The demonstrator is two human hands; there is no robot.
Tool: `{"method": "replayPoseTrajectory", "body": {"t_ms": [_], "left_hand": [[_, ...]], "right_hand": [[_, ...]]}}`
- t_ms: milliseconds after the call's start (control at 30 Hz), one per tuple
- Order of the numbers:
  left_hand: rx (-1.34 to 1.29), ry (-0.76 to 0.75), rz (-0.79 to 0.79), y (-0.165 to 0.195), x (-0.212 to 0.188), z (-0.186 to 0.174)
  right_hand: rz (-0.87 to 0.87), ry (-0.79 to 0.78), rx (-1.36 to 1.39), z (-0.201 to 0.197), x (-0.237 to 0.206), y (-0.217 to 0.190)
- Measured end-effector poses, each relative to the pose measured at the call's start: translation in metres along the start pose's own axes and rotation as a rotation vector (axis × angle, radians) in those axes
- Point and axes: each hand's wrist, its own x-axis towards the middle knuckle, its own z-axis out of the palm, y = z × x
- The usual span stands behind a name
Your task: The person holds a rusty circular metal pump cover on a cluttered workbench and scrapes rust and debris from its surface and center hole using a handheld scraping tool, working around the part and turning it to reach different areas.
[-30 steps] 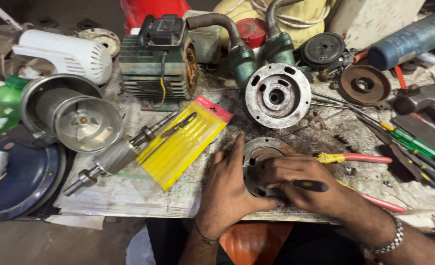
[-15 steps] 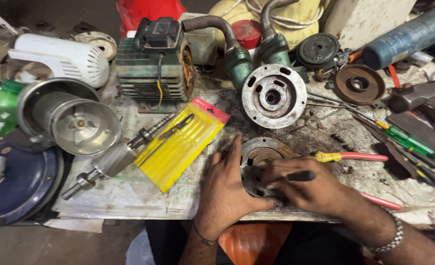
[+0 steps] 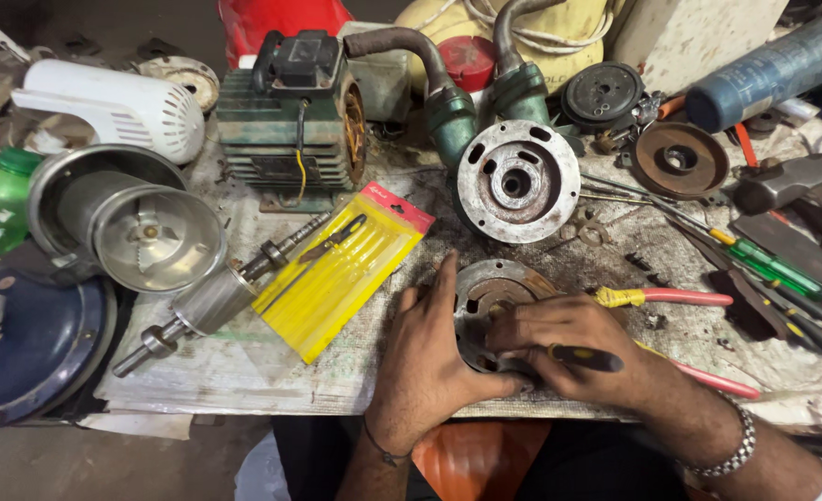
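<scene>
Head view shows the left hand (image 3: 425,357) pressed flat against a round metal housing (image 3: 490,297); beside it, the right hand (image 3: 582,357) grips a dark-handled tool (image 3: 585,358).

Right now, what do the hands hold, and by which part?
The right hand grips a dark-handled tool by its handle; the left hand steadies the round metal housing at its left rim.

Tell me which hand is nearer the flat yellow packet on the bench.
Left. The left hand rests just right of the flat yellow packet, close to its edge; the right hand lies farther right, beyond the round metal housing.
</scene>
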Motion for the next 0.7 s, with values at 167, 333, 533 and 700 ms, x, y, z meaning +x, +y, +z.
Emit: {"method": "replayPoseTrajectory", "body": {"t_ms": [167, 333, 533, 700], "left_hand": [[-0.002, -0.01, -0.024, -0.001, -0.0007, 0.0017], [-0.021, 0.018, 0.055, -0.0041, -0.0004, 0.0019], [-0.009, -0.005, -0.016, -0.0024, 0.0008, 0.0018], [-0.009, -0.003, 0.019, -0.0036, 0.0015, 0.0023]], "right_hand": [[0.232, -0.061, -0.006, 0.0007, -0.0007, 0.0003], [-0.017, -0.006, -0.022, 0.0003, -0.0004, 0.0032], [0.168, -0.041, 0.037, 0.0024, -0.0024, 0.0047], [-0.02, -0.01, -0.024, 0.0025, -0.0067, 0.0089]]}}
